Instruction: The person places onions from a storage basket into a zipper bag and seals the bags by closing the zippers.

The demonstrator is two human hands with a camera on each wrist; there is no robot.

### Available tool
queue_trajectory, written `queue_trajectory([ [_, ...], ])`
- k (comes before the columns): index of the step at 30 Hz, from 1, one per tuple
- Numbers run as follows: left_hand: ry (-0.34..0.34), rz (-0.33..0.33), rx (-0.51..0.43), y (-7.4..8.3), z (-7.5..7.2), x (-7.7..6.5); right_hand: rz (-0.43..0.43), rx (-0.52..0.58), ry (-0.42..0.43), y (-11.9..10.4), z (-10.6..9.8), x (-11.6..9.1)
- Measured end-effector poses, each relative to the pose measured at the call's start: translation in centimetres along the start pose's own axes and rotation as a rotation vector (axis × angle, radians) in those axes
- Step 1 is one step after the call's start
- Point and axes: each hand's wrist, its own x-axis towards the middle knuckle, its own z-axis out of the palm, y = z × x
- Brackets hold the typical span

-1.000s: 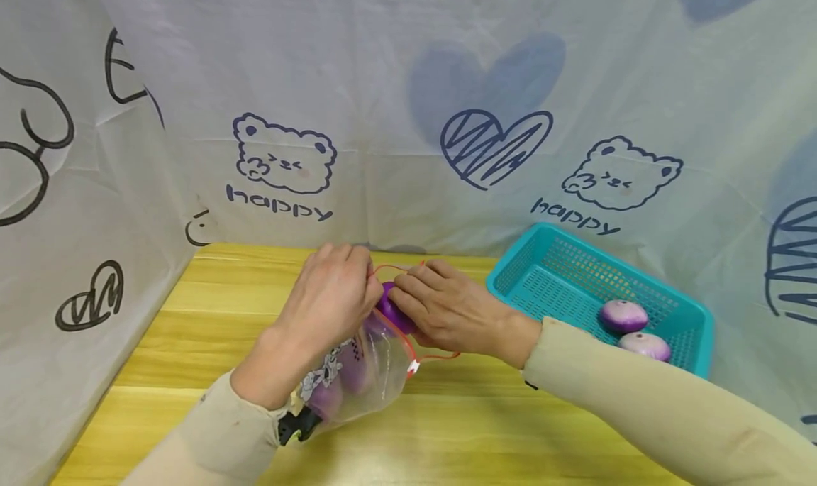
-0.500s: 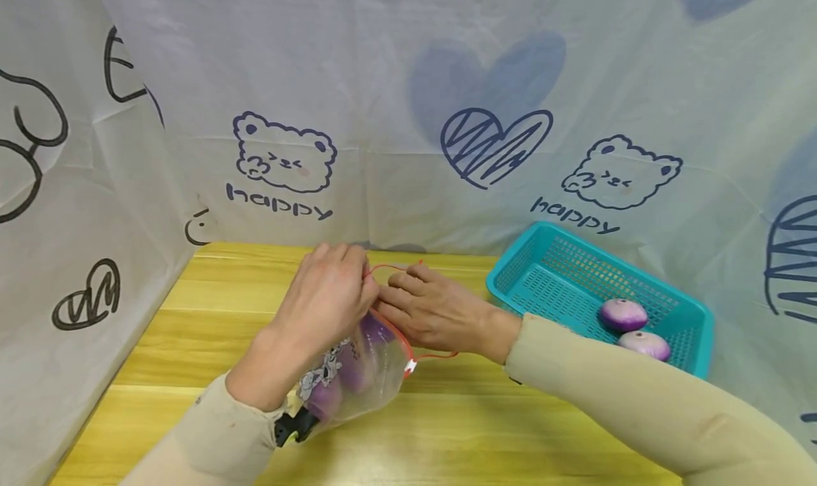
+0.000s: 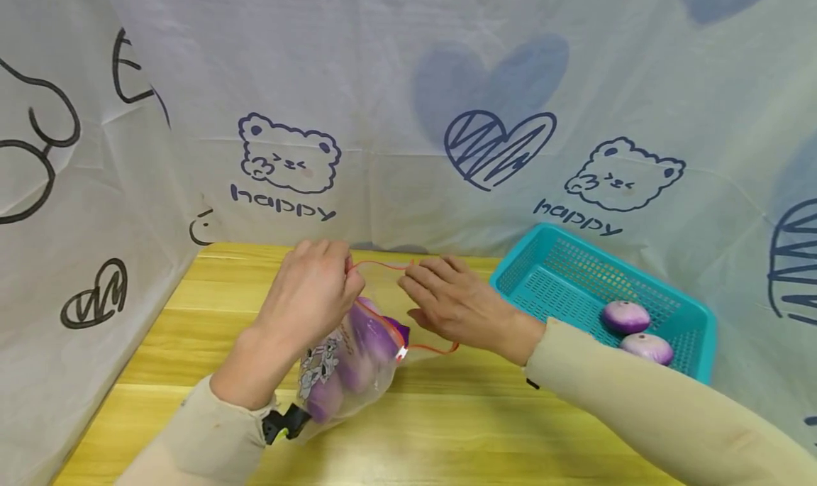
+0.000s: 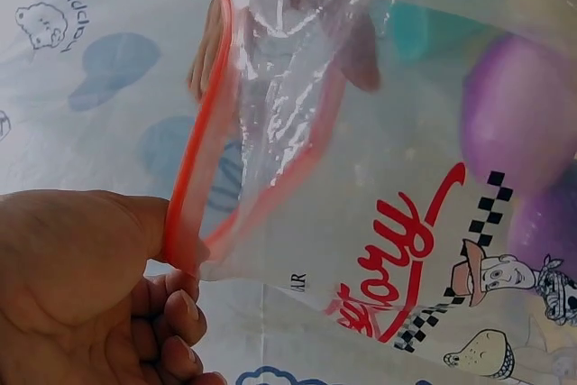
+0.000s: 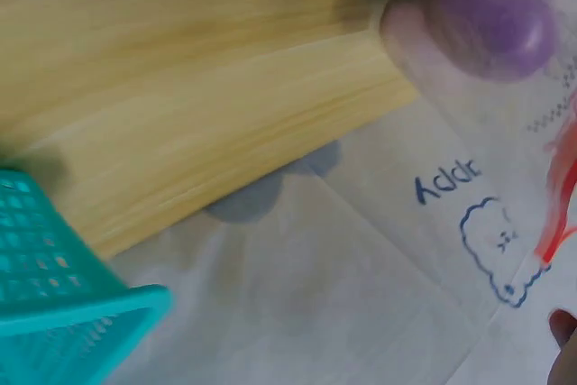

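Note:
My left hand (image 3: 313,287) pinches the red zip edge of a clear printed zip bag (image 3: 319,364) by its upper corner. The thumb and fingertips on that edge (image 4: 185,196) show in the left wrist view. Several purple, onion-like vegetables (image 3: 356,369) lie inside the bag, seen through its film, and the mouth gapes to the right. My right hand (image 3: 459,305) is at the mouth's right side, fingers extended, holding nothing that I can see. Only a fingertip of it shows in the right wrist view. A white slider (image 3: 401,353) sits on the zip.
A teal perforated basket (image 3: 542,259) stands at the right rear of the wooden table (image 3: 447,429), with two purple-and-white vegetables (image 3: 625,316) in its right end. A printed white cloth (image 3: 383,81) hangs behind and along the left side.
The right hand has gone into the bag's mouth with a purple vegetable and drawn back right without it. The vegetable now lies in the bag. The left hand has shifted slightly left, still gripping the edge.

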Motion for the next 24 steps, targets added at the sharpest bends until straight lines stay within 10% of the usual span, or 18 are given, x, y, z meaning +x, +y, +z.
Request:
queue_trajectory([
  [13,0.017,0.011,0.004,0.4,-0.2,-0.1,0.599,0.461,-0.161,-1.4,-1.2,-2.7],
  [24,0.258,0.29,0.104,2.7,3.2,-0.3,0.668,0.541,-0.13,-2.0,-1.5,-0.4],
])
